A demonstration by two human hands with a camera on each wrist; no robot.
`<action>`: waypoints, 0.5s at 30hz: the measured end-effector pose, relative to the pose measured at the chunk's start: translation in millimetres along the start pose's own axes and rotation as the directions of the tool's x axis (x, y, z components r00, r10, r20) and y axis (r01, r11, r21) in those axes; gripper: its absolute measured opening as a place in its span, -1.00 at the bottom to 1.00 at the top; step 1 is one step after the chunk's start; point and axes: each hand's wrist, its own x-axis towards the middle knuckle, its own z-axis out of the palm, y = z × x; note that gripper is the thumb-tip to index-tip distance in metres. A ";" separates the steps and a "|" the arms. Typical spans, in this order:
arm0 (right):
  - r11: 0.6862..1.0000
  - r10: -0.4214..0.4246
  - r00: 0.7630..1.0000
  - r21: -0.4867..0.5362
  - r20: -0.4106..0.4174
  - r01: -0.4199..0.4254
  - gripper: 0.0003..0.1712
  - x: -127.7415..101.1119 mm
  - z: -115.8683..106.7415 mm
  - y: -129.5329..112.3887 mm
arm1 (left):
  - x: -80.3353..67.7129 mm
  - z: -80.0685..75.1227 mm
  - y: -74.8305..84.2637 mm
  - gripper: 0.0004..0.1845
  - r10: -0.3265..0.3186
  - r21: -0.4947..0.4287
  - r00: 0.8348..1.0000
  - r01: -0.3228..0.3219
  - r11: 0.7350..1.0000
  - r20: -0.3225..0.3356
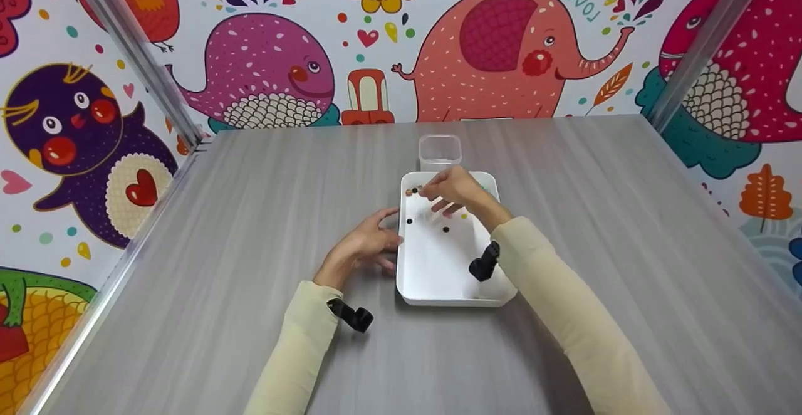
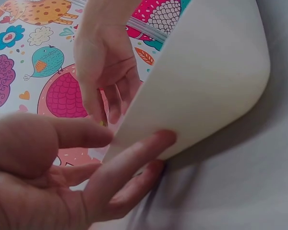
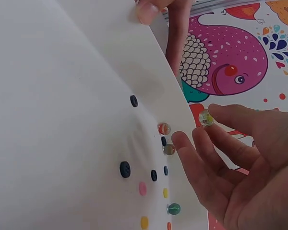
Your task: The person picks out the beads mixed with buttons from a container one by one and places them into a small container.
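A white tray (image 1: 438,277) lies on the grey table, with several small marbles and flat dark buttons (image 1: 446,229) scattered in its far half. My right hand (image 1: 452,190) hovers over the tray's far end. Its thumb and forefinger pinch a clear glass marble (image 3: 206,118), lifted off the tray floor. Below it lie an orange-striped marble (image 3: 164,128), a green marble (image 3: 173,208) and a dark button (image 3: 125,169). My left hand (image 1: 366,242) rests against the tray's left wall (image 2: 206,72), fingers (image 2: 134,158) fairly straight and touching it.
A small clear empty container (image 1: 440,150) stands just beyond the tray's far edge. Metal frame posts (image 1: 135,51) rise at the table's back corners in front of the cartoon-animal walls. Bare table surface (image 1: 626,227) lies on either side of the tray.
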 end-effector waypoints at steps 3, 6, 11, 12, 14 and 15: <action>1.000 -0.004 1.000 -0.006 -0.012 0.004 -0.65 0.6 -6.3 -2.9 | 0.6 0.5 -1.2 -0.21 0.002 0.008 1.000 -0.002 1.000 0.003; 1.000 -0.001 1.000 0.000 -0.021 0.001 -0.64 2.1 -11.9 -3.8 | 0.7 0.6 -2.0 -0.20 -0.005 0.012 1.000 0.005 1.000 0.002; 1.000 0.005 0.999 0.021 -0.049 -0.004 -0.62 4.7 -19.3 -4.9 | 0.7 0.1 -1.9 -0.19 -0.011 0.000 1.000 0.011 1.000 0.000; 1.000 0.002 0.998 0.025 -0.056 -0.001 -0.61 5.2 -20.7 -5.0 | 0.7 0.1 -1.9 -0.19 -0.010 -0.005 1.000 0.010 1.000 -0.001; 0.999 -0.007 0.998 0.040 -0.066 0.010 -0.61 6.8 -23.3 -5.1 | 1.3 0.2 -2.1 -0.19 -0.007 -0.013 1.000 0.007 1.000 -0.002; 0.999 -0.013 0.997 0.043 -0.072 0.016 -0.61 7.5 -24.6 -5.0 | 1.7 0.4 -2.2 -0.19 -0.008 -0.018 1.000 0.008 1.000 -0.003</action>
